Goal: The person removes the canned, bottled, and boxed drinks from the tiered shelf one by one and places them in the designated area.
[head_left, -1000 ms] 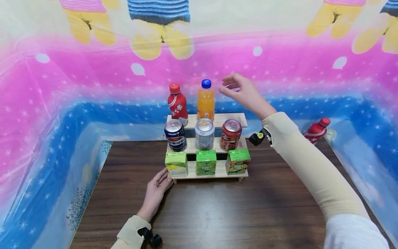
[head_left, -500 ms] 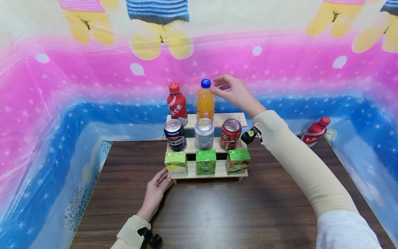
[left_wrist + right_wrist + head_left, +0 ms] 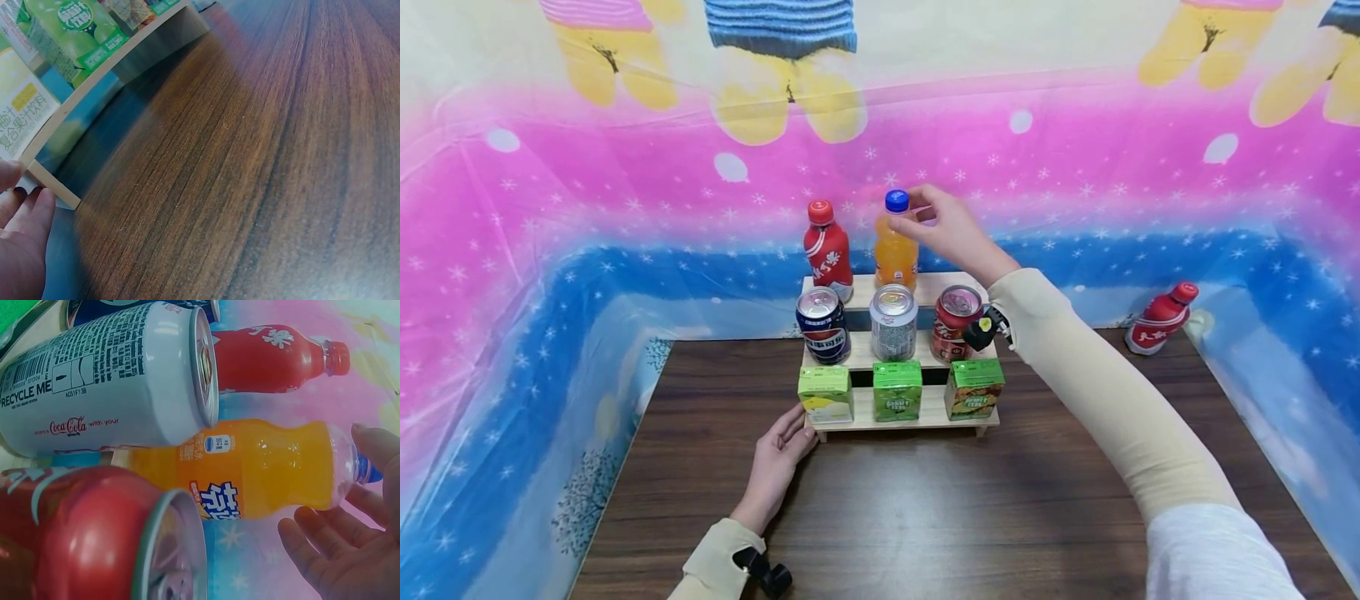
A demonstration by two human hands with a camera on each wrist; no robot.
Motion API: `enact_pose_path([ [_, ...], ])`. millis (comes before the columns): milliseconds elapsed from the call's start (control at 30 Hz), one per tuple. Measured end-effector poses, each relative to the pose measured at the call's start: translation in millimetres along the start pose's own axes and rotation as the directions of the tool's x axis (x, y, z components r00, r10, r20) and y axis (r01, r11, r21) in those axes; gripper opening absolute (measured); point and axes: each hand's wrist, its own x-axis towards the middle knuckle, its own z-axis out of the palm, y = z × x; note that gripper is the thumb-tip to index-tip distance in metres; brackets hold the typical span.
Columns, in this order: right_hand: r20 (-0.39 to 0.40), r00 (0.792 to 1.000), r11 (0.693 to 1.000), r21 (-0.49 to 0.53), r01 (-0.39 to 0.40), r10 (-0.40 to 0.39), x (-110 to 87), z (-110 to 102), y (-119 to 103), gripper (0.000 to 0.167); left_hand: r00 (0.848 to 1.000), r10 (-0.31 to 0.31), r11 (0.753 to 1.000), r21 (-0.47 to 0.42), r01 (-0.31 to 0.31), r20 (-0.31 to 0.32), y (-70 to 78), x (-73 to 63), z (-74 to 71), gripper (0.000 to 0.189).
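Observation:
In the head view, my right hand [image 3: 951,229] is at the neck of an orange soda bottle [image 3: 896,254] with a blue cap, on the top step of a light wooden tiered shelf [image 3: 932,287]. The right wrist view shows its thumb and spread fingers on either side of the bottle's neck [image 3: 342,462], with gaps visible; firm contact cannot be made out. My left hand [image 3: 772,467] rests at the shelf's front left corner, fingers relaxed beside the leg [image 3: 55,184]. Left of the orange bottle stands a red bottle [image 3: 827,254].
The middle step bears a dark blue can [image 3: 822,329], a white can [image 3: 893,325] and a red can [image 3: 953,317]. Juice boxes in yellow-green [image 3: 826,396], green [image 3: 897,392] and brown-green [image 3: 973,390] line the lowest step. Another red bottle [image 3: 1157,321] leans at the table's far right.
My right hand has moved left, from beside the orange soda bottle to around its neck. The left hand has stayed at the shelf corner, and the drinks on the shelf have not moved.

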Motion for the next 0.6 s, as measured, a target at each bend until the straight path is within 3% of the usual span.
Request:
enact_pose_path([
  [600,-0.025,1.000,1.000,0.027,-0.011,0.012,5.1,8.5,-0.6,0.051,1.000,-0.005,1.000,-0.005,0.005,-0.001,0.3,0.5,0.2,0.052],
])
